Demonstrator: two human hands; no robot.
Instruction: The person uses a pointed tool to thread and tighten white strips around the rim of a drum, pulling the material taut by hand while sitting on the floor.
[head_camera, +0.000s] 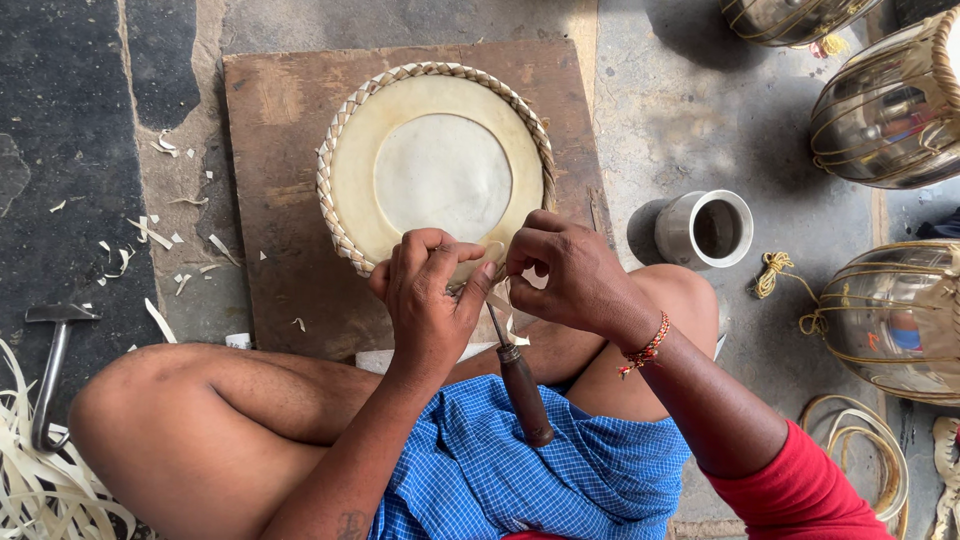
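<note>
Right, biggest first: wooden board (290, 200) lies flat on the floor betw. the person's knees, prob. as a firm work base. On it, toward the near edge & a bit right of centre, sits the round drum head (440, 165), skin side up, pale ring w/ a lighter centre patch and a braided strap rim all round. Its near rim overhangs toward the lap, so the hands reach the braid w/o leaning.

Left hand (428, 300) is curled at that near rim, fingers pressed together, pinching a pale strap end against the braid; seems to steady the spot being worked. Right hand (572, 272) is just beside it, thumb & forefinger nipped on the thin strap (497, 300), likely keeping it taut.

Awl-type tool (520, 380) w/ dark wooden handle rests on the blue checked cloth in the lap, metal tip up by the hands; neither hand grips it.

Off the board's right edge: metal cup (705, 228). Far left on the floor: hammer (50, 370), strap offcuts (150, 235) near the board's left edge.
</note>
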